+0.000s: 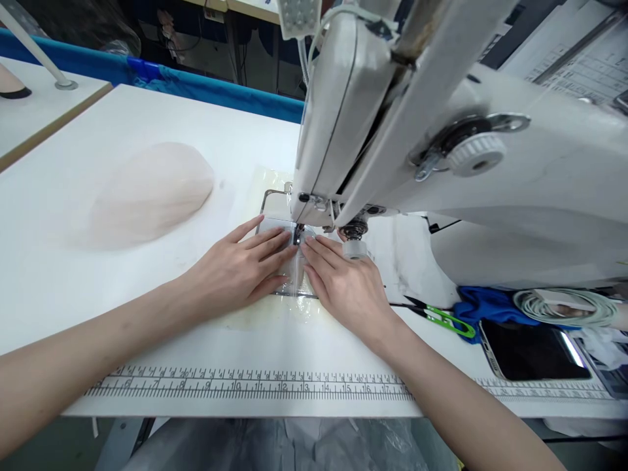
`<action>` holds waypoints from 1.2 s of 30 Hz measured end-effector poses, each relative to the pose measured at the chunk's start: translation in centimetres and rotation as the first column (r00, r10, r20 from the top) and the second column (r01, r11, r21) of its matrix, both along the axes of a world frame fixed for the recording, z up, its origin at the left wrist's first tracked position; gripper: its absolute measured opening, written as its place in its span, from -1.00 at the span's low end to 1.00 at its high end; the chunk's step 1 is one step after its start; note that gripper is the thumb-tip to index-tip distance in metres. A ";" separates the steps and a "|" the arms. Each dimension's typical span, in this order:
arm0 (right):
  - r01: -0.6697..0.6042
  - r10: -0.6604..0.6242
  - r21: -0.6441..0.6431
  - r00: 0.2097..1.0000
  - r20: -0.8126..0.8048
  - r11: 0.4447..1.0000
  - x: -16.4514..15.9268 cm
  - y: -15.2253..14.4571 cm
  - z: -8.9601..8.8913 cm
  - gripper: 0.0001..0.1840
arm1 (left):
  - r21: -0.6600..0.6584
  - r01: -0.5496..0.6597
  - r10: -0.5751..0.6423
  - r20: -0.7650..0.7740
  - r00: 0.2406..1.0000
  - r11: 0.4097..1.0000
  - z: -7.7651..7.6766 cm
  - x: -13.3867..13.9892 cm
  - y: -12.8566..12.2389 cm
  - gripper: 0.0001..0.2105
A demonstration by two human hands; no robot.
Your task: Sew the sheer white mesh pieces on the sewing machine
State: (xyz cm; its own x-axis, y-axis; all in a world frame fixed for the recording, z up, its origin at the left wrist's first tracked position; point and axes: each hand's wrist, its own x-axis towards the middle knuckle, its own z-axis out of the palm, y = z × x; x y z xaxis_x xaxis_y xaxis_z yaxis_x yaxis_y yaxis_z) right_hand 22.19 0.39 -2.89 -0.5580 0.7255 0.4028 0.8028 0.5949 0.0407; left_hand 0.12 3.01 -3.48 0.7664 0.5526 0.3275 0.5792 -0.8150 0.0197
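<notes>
A white sewing machine (338, 124) stands over the table, its needle and presser foot (297, 234) between my two hands. My left hand (240, 265) lies flat to the left of the foot, fingers stretched over the metal plate. On the other side my right hand (346, 281) also lies flat, fingertips close to the foot and a white knob (354, 248) just above its back. Clear, shiny film or tape (297, 307) covers the bed around the fingers. Whether thin cloth lies under the fingertips, I cannot tell. A pale, sheer beige fabric piece (157, 190) rests left of my left hand.
Green-handled thread snips (449, 320) lie right of my right hand, near blue cloth (490, 304), a coiled pale cord (564, 307) and a phone (534, 350). A printed ruler tape (235, 386) runs along the front edge. Blue cloth edging (210, 95) borders the back.
</notes>
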 end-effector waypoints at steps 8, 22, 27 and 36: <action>-0.046 0.047 0.028 0.999 -0.019 0.999 0.3 -0.2 0.2 -0.71 | 0.092 0.074 -0.076 0.023 0.997 0.993 0.8 -0.2 -0.5 -0.65; -0.172 0.173 0.022 0.983 -0.062 0.985 0.4 -1.2 0.6 -0.80 | 0.198 0.106 -0.122 0.072 0.990 0.974 1.0 0.0 -1.7 -0.77; -0.247 0.250 0.041 0.965 -0.085 0.968 0.4 -1.3 0.5 -0.78 | 0.201 0.141 -0.140 -0.020 0.990 0.969 0.7 -0.3 -2.0 -0.71; -0.254 0.256 0.041 0.962 -0.094 0.966 0.5 -1.3 0.5 -0.79 | 0.220 0.149 -0.146 -0.031 0.989 0.964 0.7 -0.3 -2.0 -0.72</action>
State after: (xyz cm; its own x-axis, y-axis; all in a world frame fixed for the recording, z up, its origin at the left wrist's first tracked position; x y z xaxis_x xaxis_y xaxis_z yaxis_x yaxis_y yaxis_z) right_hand 22.68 -0.86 -2.42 -0.6801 0.5519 0.4825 0.6256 0.7800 -0.0105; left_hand -0.18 0.97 -2.75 0.8394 0.3486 0.4170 0.4514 -0.8744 -0.1778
